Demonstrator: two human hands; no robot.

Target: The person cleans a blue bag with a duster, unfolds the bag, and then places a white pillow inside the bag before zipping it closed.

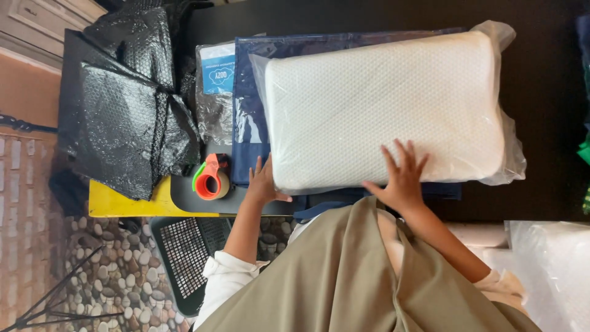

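Pillow [384,104] bagged in clear plastic, lying on blue bag [246,117], not yet inside.
Left hand [263,183] flat at pillow's near corner, right hand [402,178] spread on top; tape dispenser [212,178] left of pillow, untouched.

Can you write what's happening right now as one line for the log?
left hand: on near edge of bagged white pillow | right hand: flat on pillow | under pillow: blue bag | beside: tape dispenser

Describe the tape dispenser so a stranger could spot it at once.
Start at the big white pillow in clear plastic under both hands. Go past the left hand to the table edge beside the black bubble wrap. The tape dispenser lies there, the only orange thing, with a green edge.
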